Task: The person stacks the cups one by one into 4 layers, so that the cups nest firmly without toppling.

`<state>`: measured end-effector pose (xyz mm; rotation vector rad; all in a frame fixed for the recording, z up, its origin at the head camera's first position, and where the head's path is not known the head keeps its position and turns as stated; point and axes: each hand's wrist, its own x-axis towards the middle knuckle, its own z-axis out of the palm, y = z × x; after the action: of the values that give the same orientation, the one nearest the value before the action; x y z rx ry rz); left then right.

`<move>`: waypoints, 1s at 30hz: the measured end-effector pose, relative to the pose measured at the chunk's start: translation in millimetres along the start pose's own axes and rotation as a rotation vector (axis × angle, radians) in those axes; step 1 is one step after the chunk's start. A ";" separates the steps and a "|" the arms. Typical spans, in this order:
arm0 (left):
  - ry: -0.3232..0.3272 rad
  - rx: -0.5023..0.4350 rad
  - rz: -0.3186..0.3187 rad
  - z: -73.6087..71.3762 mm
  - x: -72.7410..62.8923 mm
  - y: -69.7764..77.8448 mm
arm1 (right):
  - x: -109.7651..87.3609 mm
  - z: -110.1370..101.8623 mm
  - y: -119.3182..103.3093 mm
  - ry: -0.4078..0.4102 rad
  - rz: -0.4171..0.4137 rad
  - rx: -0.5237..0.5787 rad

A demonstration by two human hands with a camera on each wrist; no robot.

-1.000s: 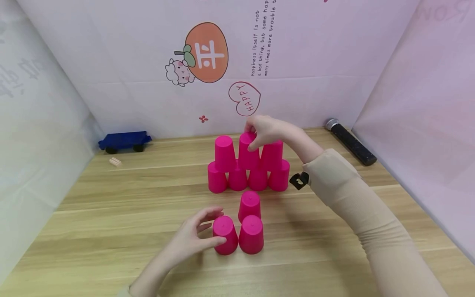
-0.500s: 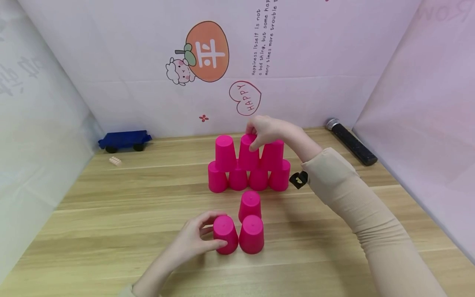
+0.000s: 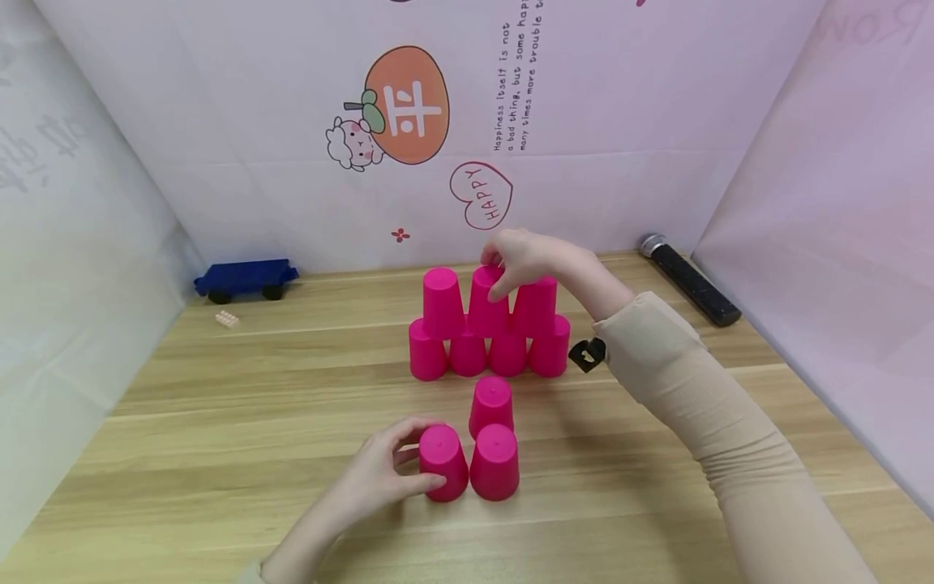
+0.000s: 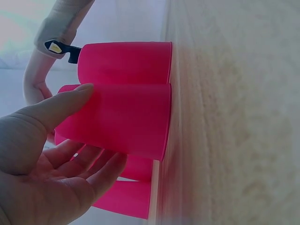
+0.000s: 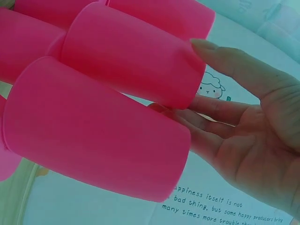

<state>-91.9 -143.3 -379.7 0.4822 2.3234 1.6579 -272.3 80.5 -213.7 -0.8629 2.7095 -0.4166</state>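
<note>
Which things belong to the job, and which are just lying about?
In use:
seven stacked pink cups, the right hand on one
three nearer pink cups, the left hand on one

Lying about:
blue toy wagon
microphone
small pale piece

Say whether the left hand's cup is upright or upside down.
Upside down: the cup shows its closed base on top, wider rim toward the table.

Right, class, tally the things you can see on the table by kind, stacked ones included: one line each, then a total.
Cups: 10 (7 stacked, 3 in front)
Blue wagon: 1
Microphone: 1
Small pale block: 1
Total: 13
</note>
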 end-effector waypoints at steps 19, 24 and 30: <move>0.114 0.029 0.000 -11.5 4.5 10.7 | -86.1 13.4 8.5 0.348 -0.079 0.196; 0.164 0.068 0.033 -23.2 8.8 21.4 | -113.1 45.7 15.2 0.386 -0.111 0.225; 0.246 0.111 0.120 -39.8 17.6 43.3 | -131.6 93.0 20.7 0.338 -0.142 0.266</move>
<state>-117.9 -157.6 -326.1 0.4709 2.6226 1.7353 -148.3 157.3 -285.2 -0.9843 2.8004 -1.0113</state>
